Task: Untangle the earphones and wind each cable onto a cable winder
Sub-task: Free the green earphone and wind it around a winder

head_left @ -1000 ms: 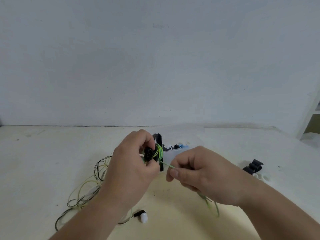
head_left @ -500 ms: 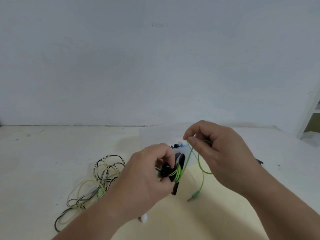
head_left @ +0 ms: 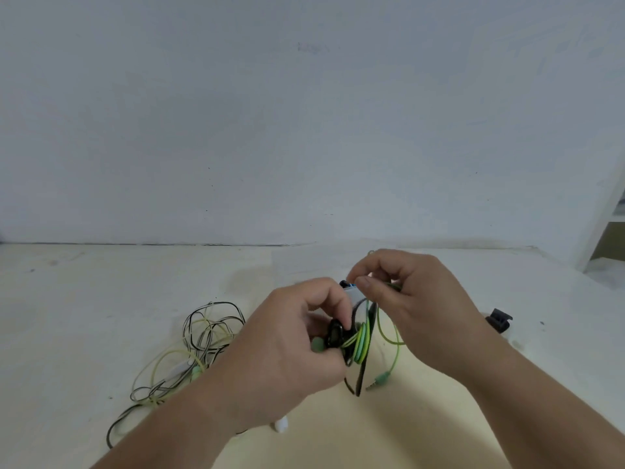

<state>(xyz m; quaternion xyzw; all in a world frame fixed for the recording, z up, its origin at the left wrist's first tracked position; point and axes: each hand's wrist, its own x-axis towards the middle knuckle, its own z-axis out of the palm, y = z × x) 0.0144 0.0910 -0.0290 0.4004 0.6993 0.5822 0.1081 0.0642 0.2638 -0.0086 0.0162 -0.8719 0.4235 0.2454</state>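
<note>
My left hand [head_left: 291, 346] grips a black cable winder [head_left: 338, 335] above the table, with several turns of green earphone cable [head_left: 362, 341] wound round it. My right hand [head_left: 412, 309] pinches the free length of that green cable just above and right of the winder. The cable loops down from my fingers to its green jack plug [head_left: 380, 380], which hangs near the table. A black strap of the winder dangles below. A tangle of black and pale yellow earphone cables [head_left: 196, 346] lies on the table to the left.
A clear box with small dark and blue parts [head_left: 351, 287] sits behind my hands, mostly hidden. Another black winder [head_left: 499, 319] lies to the right. A white earbud [head_left: 281, 424] rests near my left forearm. A white shelf edge [head_left: 602, 228] stands at far right.
My right hand rose from low beside the winder to above it, carrying the green cable over. The free cable end grew shorter and the plug now hangs close to the winder.
</note>
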